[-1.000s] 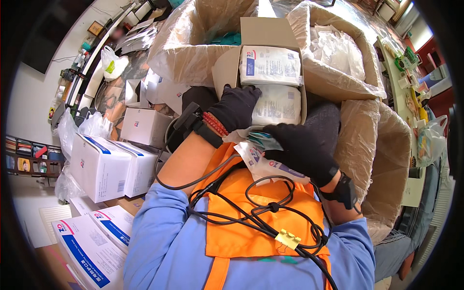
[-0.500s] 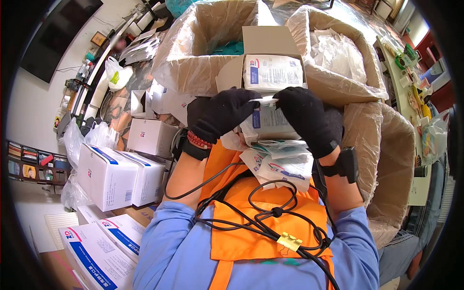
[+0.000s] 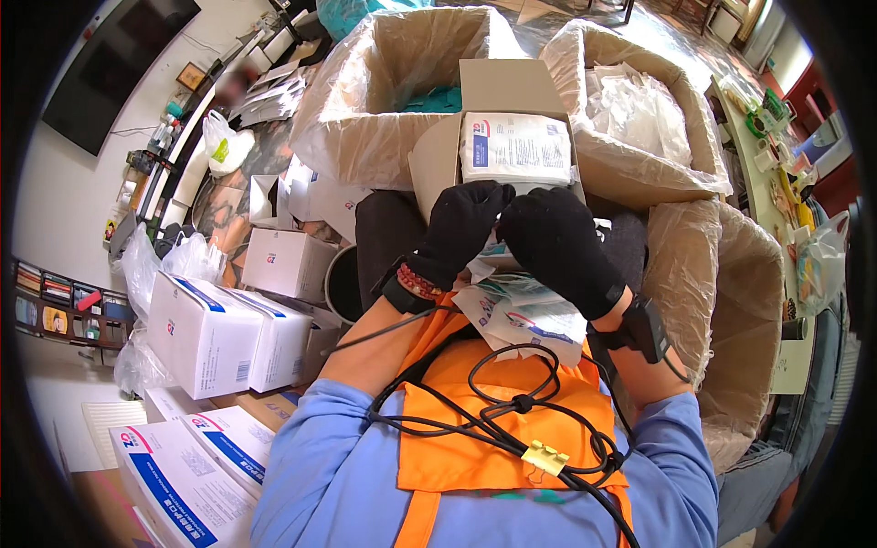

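Observation:
My left hand (image 3: 462,228) and my right hand (image 3: 559,239), both in black gloves, meet over my lap with fingers pinched closed. Whatever is between the fingertips is hidden by the gloves. Just beyond them stands an open carton (image 3: 505,87) with its far flap raised. A stack of white and blue flat packets (image 3: 517,146) fills it, printed side up. Below my hands, several loose packets (image 3: 539,324), white with blue and some pale green, lie on my orange apron (image 3: 512,416).
A lined bin (image 3: 352,137) with teal pieces stands far left, and another lined bin (image 3: 703,160) heaped with white wrappers far right. Beside my right arm is a large lined carton (image 3: 681,283). White boxes (image 3: 206,342) are stacked at my left. Black cables (image 3: 484,420) loop over my apron.
Both hands have drawn closer together and slightly down toward me. The white strip that showed between the fingers is now hidden. My left wrist has turned, with its forearm lower.

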Motion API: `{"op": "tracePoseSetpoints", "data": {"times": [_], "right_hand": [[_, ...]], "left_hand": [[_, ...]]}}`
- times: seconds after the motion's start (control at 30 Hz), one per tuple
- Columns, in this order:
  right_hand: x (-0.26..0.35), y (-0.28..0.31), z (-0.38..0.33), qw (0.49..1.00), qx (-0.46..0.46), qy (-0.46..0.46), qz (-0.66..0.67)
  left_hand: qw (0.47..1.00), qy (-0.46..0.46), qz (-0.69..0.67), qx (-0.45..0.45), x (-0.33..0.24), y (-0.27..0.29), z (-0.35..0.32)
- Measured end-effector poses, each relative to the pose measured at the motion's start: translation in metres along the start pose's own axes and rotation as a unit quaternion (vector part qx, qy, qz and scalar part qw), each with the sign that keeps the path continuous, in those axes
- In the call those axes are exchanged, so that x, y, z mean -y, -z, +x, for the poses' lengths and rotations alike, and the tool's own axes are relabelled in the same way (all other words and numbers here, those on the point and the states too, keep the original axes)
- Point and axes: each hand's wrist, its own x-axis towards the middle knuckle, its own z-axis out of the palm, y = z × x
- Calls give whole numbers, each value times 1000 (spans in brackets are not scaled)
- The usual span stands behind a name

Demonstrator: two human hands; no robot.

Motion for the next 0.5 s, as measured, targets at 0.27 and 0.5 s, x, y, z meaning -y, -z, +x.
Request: {"op": "tracePoseSetpoints", "data": {"times": [0.27, 0.5], "right_hand": [[35, 22, -8, 995, 2, 89, -47], [28, 45, -17, 992, -104, -31, -66]], "left_hand": [[843, -245, 467, -108, 55, 8, 48], [855, -217, 444, -155, 75, 28, 40]]}}
